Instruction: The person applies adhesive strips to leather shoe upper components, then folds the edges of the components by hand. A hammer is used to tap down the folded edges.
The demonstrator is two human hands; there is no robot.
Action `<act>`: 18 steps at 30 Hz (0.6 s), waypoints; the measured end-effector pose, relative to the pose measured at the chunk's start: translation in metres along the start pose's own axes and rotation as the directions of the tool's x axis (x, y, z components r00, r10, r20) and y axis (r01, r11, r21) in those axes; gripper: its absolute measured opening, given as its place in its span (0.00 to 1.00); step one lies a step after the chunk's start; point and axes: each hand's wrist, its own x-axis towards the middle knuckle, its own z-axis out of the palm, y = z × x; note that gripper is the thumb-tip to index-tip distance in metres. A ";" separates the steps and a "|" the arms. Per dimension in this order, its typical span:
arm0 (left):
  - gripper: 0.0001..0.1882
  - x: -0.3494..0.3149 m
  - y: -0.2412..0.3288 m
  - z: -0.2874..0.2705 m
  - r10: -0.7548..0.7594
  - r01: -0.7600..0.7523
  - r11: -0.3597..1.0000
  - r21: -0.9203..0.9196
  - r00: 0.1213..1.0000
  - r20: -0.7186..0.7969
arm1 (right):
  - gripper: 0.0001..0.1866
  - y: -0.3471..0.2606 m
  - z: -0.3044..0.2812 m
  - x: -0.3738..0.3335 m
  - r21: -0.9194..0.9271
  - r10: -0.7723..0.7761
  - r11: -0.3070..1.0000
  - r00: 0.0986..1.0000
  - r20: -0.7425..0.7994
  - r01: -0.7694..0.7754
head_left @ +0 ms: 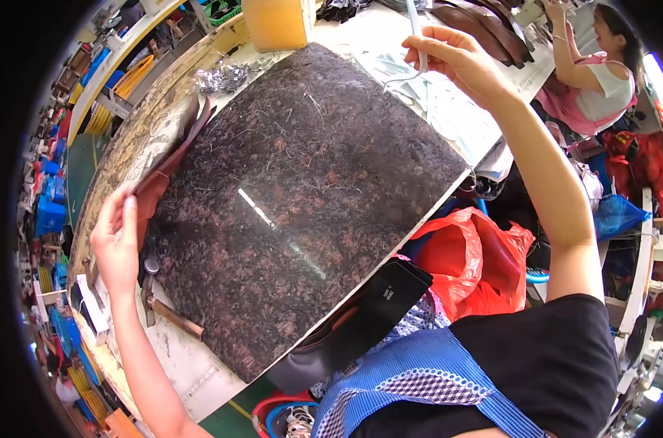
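Observation:
At the left edge of a dark mottled stone slab [295,197], my left hand [117,237] grips some brown leather pieces [155,191] between thumb and fingers. My right hand [459,62] is raised over the slab's far right corner. Its fingers are closed on a thin pale strip [417,36] whose lower end curls like a hook; its exact kind is unclear. Loose threads [302,139] lie scattered on the slab. Below my left hand, a hammer [174,319] with a wooden handle lies at the slab's near left edge.
A yellowish container [277,25] stands behind the slab, near a small shiny metallic heap [222,77]. Dark leather straps [485,29] lie at the far right. Black leather [375,306] hangs at the near edge, beside a red plastic bag [477,255]. Another person [594,77] sits at far right.

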 end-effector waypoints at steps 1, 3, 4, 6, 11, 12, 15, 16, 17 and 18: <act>0.16 0.000 -0.001 -0.004 0.023 -0.017 0.998 0.066 0.995 -0.092 | 0.17 0.002 0.001 0.002 0.100 0.050 0.994 0.998 0.024 -0.052; 0.14 0.005 -0.002 -0.012 0.072 -0.068 0.997 0.025 0.966 -0.249 | 0.18 0.007 -0.007 0.005 0.196 0.090 0.976 0.995 0.050 -0.098; 0.13 0.009 -0.010 -0.018 0.089 -0.105 0.994 -0.036 0.945 -0.315 | 0.19 0.011 -0.010 0.008 0.332 0.114 0.931 0.986 0.121 -0.148; 0.11 0.014 -0.001 -0.021 0.272 -0.242 0.962 0.126 0.862 -0.426 | 0.21 0.019 -0.008 0.008 0.455 0.134 0.864 0.970 0.200 -0.214; 0.06 -0.054 0.102 0.028 0.491 -0.309 0.825 0.473 0.808 -0.327 | 0.23 0.022 0.008 -0.001 0.506 0.187 0.838 0.979 0.082 -0.203; 0.07 -0.077 0.127 0.047 0.629 -0.494 0.697 0.520 0.769 -0.113 | 0.26 0.022 -0.005 0.002 0.579 0.163 0.790 0.979 0.121 -0.203; 0.11 -0.165 0.151 0.101 0.547 -0.611 0.760 0.222 0.786 0.287 | 0.26 -0.009 0.002 -0.013 0.634 0.206 0.735 0.970 0.128 -0.240; 0.11 -0.181 0.150 0.111 0.504 -0.551 0.820 0.155 0.824 0.259 | 0.23 -0.016 -0.002 -0.020 0.659 0.185 0.706 0.966 0.182 -0.259; 0.14 -0.186 0.150 0.107 0.441 -0.486 0.858 0.165 0.863 0.246 | 0.21 -0.041 0.022 -0.031 0.676 0.147 0.677 0.954 0.263 -0.290; 0.16 -0.187 0.145 0.104 0.351 -0.398 0.910 0.121 0.890 0.291 | 0.21 -0.052 0.033 -0.036 0.685 0.171 0.647 0.940 0.296 -0.334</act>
